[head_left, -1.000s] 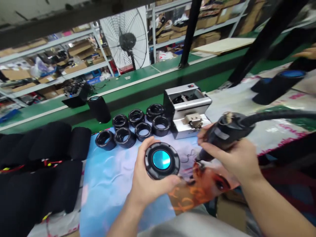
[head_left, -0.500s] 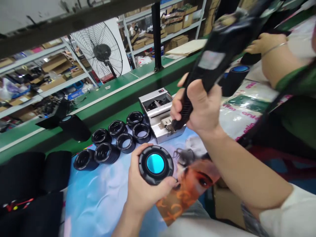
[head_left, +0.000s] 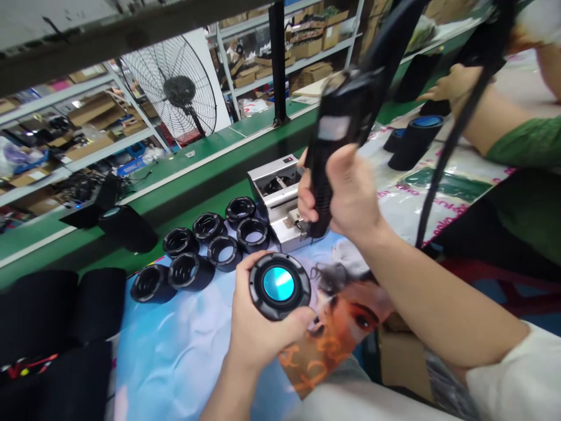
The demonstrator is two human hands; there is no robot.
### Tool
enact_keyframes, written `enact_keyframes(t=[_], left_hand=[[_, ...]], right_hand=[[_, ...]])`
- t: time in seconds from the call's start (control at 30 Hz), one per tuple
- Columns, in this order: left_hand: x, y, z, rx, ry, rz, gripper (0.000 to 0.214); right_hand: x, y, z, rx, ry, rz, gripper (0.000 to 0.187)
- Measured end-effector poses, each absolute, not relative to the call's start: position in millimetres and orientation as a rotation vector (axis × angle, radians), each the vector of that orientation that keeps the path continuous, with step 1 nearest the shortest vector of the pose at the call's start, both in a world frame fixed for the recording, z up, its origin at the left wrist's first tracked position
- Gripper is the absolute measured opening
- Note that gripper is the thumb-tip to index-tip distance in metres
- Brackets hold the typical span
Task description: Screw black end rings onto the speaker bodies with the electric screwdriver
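Left hand (head_left: 259,327) clasps a round black housing (head_left: 280,311), blue disc (head_left: 279,283) inside

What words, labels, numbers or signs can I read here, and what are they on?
"anko": pink print, repeated, somewhat blurred, on the white plastic sheet.
Pale label on the black tool in the right hand: too blurred to read.
Orange marks on the printed mat: no readable word.
Cartons on the shelves: any print is too small.
No numbers legible.

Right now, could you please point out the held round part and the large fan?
Held round part (head_left: 279,284): head view, on its blue centre.
Large fan (head_left: 179,91): head view, on its dark hub.
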State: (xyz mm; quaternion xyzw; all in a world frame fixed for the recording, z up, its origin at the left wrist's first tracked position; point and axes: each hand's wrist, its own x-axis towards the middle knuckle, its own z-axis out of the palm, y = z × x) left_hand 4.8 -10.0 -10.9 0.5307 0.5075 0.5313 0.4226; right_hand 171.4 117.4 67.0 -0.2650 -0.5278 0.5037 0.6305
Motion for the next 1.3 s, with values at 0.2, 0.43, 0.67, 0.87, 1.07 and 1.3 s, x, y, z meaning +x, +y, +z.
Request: enact_keyframes(t=[0.2, 0.43, 0.67, 0.87, 1.07, 1.3], left_hand=[[11, -10, -4, 1.28, 1.287, 1.387, 0.078], [12, -10, 1, 1.247, 1.24, 1.37, 0.075], [10, -8, 1, 1.282, 1.276, 1.344, 0.078], [9, -11, -5, 1.296, 1.31, 1.36, 0.081], [8, -8, -4, 1.355, 1.269, 1.384, 0.083], [3, -7, -6, 1.325, 1.248, 1.358, 0.09]], right_hand=[[162, 77, 141, -0.493, -1.26, 1.059, 0.068], [141, 64, 156, -0.566, -1.193, 1.179, 0.064], [138, 80, 129, -0.23, -1.433, 1.321, 0.056], [136, 78, 115, -0.133, -1.496, 1.292, 0.033], [139, 78, 116, -0.042, -1.528, 1.391, 0.008], [160, 93, 118, -0.126, -1.301, 1.219, 0.041]])
